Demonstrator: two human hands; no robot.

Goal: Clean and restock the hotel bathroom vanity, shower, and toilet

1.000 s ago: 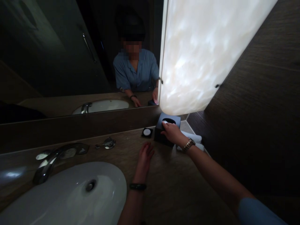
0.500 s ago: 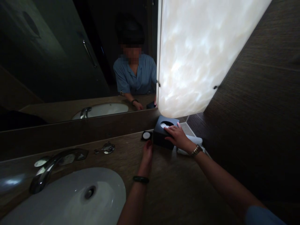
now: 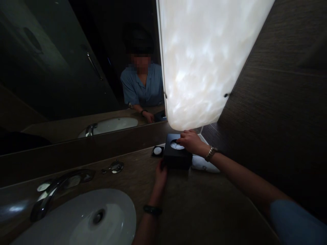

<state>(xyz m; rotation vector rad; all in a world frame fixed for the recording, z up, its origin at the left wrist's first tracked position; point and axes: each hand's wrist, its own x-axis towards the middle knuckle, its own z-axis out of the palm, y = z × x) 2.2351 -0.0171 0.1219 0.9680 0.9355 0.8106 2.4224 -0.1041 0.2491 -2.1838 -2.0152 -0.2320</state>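
While right fingers [image 3: 188, 135] curl over the tissue box [image 3: 177, 160], left fingers [image 3: 161, 166] (spread unclear) seemingly touch its side.

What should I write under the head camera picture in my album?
Right hand at the top of a dark tissue box, left hand by its lower corner.

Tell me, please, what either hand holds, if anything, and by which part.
That cannot be told: the right hand is at the opening of the black box, the left hand by its near left corner.
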